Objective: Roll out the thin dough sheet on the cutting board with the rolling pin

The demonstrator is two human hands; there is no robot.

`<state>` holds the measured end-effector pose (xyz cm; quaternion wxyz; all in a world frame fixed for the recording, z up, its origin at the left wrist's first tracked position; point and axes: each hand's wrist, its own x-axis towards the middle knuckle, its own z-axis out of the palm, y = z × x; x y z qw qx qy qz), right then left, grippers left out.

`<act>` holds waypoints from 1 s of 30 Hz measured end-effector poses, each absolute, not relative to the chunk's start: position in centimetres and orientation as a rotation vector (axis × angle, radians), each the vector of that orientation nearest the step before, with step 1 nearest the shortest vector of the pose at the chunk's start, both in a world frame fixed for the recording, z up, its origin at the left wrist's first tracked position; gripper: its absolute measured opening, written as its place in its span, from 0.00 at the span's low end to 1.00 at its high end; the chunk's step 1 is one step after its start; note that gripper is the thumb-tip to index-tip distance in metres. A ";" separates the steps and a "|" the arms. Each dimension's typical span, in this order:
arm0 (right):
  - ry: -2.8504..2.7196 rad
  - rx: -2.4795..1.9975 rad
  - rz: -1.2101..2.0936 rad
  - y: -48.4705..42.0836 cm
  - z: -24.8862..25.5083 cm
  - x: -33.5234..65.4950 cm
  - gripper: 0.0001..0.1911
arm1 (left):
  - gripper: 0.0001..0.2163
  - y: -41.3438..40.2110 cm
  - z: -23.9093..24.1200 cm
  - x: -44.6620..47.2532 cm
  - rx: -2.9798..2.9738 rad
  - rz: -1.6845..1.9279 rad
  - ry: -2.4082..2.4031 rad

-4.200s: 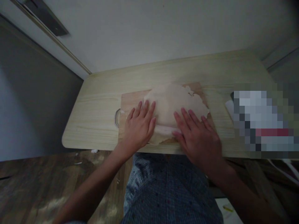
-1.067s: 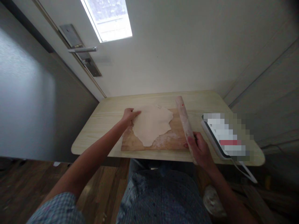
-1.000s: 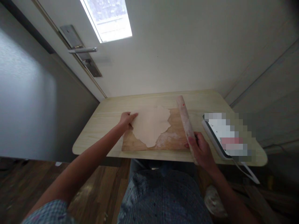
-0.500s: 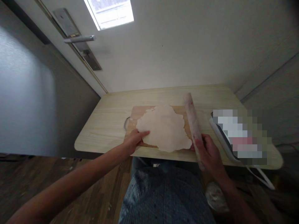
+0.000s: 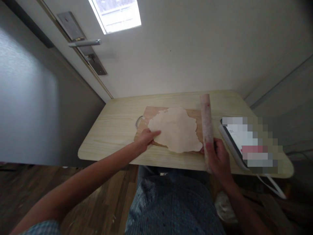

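Observation:
A thin, ragged-edged sheet of dough lies spread over a wooden cutting board, which has a metal ring handle at its left end. My left hand grips the board's near left edge, its thumb on top of the dough and its other fingers mostly hidden below. In my right hand is a floury rolling pin, held near its close end and pointing away from me along the board's right side. Some fingertips of that hand show by the dough's near right corner.
The board sits on a pale wooden table against a white door with a metal lever handle. A partly pixelated device lies at the table's right. Below the table on the right is a whitish bundle.
The cutting board and dough have shifted slightly right and away from me, turning a little, with my left hand following. The rolling pin has swung to point more directly away.

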<state>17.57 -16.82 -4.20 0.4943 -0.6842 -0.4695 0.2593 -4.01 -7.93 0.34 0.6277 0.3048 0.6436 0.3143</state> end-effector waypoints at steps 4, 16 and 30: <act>-1.129 -1.611 0.652 -17.2 -4.2 17.7 0.15 | 0.01 -9.2 0.3 -3.7 0.572 0.680 1.475; -1.155 -1.599 0.628 -17.2 -4.8 17.9 0.17 | 0.03 -7.7 0.1 -1.8 0.411 0.721 1.345; -2.046 -1.605 0.332 -15.6 -0.4 19.6 0.15 | 0.03 -7.8 1.8 -8.3 0.813 0.994 1.512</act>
